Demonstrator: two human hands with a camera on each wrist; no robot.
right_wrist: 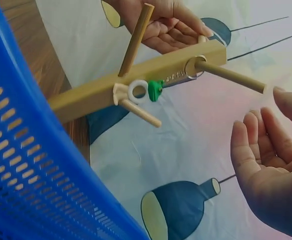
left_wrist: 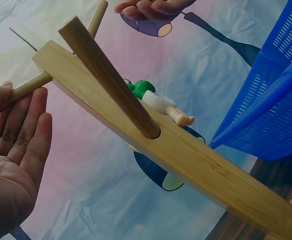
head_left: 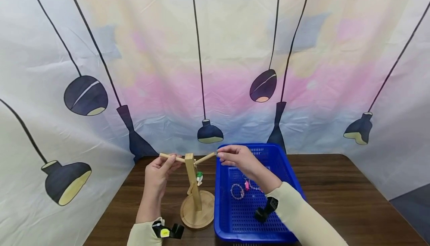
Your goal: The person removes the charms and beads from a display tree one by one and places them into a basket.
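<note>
A wooden peg stand (head_left: 193, 175) with a round base stands on the table, its pegs angled upward. My left hand (head_left: 158, 171) pinches its left upper peg (left_wrist: 28, 89) between thumb and fingers. Beside the tip of the right upper peg (right_wrist: 233, 77) is my right hand (head_left: 240, 160), fingers loosely bent and thumb close to the peg end. Whether the thumb touches the peg is unclear. A keychain (right_wrist: 155, 90) with a green, white and peach charm hangs by its metal ring from that peg, close to the post.
Right of the stand sits a blue perforated basket (head_left: 220, 216). Inside it lie a beaded bracelet (head_left: 237, 192) and a pink charm (head_left: 247, 184), partly near my right forearm. Behind the brown table (head_left: 322, 186) hangs a cloth printed with lamps.
</note>
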